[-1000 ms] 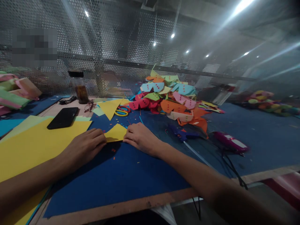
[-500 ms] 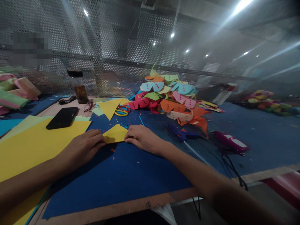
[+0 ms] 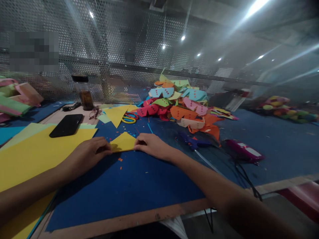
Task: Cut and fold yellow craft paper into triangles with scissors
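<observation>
A folded yellow paper triangle [image 3: 124, 142] lies on the blue table covering [image 3: 129, 192], its point facing away from me. My left hand [image 3: 93, 152] pinches its left corner between thumb and fingers. At the opposite corner, my right hand [image 3: 151, 145] grips the paper with thumb and fingertips. The fingers hide both corners. Just beyond are another yellow paper triangle [image 3: 116, 114] and scissors [image 3: 129, 118] with red and yellow handles. Tiny coloured paper scraps [image 3: 120, 159] are scattered around the folded piece.
Yellow sheets [image 3: 32, 156] lie under my left forearm, with a black phone [image 3: 66, 125] on them. Behind stands a bottle [image 3: 85, 93] of brown liquid. A heap of cut-paper shapes [image 3: 184, 103], a blue glue gun [image 3: 191, 141] and a purple device [image 3: 244, 151] with a cord sit right.
Both hands still hold the yellow paper. My right fingers have shifted slightly right and curled more along its corner; the left hand has barely moved.
</observation>
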`<move>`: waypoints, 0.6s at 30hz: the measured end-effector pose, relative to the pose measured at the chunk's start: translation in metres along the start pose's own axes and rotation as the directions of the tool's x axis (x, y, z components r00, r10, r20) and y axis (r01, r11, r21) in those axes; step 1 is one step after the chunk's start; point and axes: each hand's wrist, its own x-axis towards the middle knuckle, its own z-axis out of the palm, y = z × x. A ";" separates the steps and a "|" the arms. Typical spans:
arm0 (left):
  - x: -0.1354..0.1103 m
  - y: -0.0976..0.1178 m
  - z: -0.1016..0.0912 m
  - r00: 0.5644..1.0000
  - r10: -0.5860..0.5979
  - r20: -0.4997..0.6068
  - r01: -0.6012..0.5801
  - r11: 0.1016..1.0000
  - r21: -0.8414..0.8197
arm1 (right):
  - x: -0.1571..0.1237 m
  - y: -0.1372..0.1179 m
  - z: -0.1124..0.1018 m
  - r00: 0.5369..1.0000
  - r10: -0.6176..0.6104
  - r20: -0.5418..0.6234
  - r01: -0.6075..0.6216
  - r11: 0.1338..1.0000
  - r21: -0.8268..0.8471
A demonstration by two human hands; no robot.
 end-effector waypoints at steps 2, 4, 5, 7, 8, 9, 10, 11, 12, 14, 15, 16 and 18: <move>0.001 0.000 0.000 1.000 -0.008 -0.007 0.008 1.000 -0.014 | 0.000 0.000 0.000 1.000 0.011 0.002 -0.011 1.000 0.020; 0.001 0.001 -0.001 1.000 -0.008 -0.007 0.008 1.000 -0.026 | 0.000 0.000 0.000 1.000 0.023 0.002 -0.023 0.999 0.023; 0.002 0.001 -0.001 1.000 -0.009 -0.003 0.009 1.000 -0.029 | 0.000 -0.001 0.000 0.999 0.032 0.000 -0.032 0.999 0.022; 0.002 0.002 -0.002 1.000 -0.015 0.005 0.015 1.000 -0.027 | 0.000 -0.002 0.000 0.999 0.052 -0.003 -0.052 0.998 0.026; 0.002 0.002 -0.002 1.000 -0.018 0.008 0.018 1.000 -0.020 | 0.000 -0.003 0.000 0.998 0.060 -0.003 -0.060 0.998 0.031; 0.003 0.002 -0.003 1.000 -0.021 0.009 0.021 1.000 -0.011 | 0.001 -0.003 0.000 0.998 0.068 -0.004 -0.068 0.997 0.037; 0.003 0.001 -0.003 1.000 -0.022 0.006 0.022 1.000 0.000 | 0.001 -0.004 0.000 0.997 0.077 -0.006 -0.077 0.996 0.041; 0.002 0.000 -0.002 1.000 -0.023 0.002 0.023 1.000 0.011 | 0.001 -0.004 0.000 0.996 0.086 -0.008 -0.086 0.995 0.045; 0.002 0.000 -0.002 1.000 -0.023 -0.001 0.023 0.999 0.022 | 0.001 -0.005 0.000 0.996 0.094 -0.009 -0.094 0.994 0.047; 0.002 -0.002 -0.002 1.000 -0.018 -0.006 0.018 0.999 0.039 | 0.001 -0.005 0.000 0.994 0.107 -0.009 -0.107 0.993 0.050; 0.001 -0.003 -0.001 1.000 -0.014 -0.007 0.014 0.999 0.046 | 0.001 -0.005 0.000 0.994 0.111 -0.008 -0.111 0.993 0.050; 0.001 -0.003 -0.001 1.000 -0.008 -0.008 0.008 0.999 0.050 | 0.001 -0.005 0.000 0.994 0.112 -0.008 -0.112 0.992 0.049; 0.001 -0.002 -0.001 1.000 0.003 -0.014 -0.002 0.999 0.048 | 0.001 -0.005 0.000 0.993 0.117 -0.011 -0.116 0.992 0.046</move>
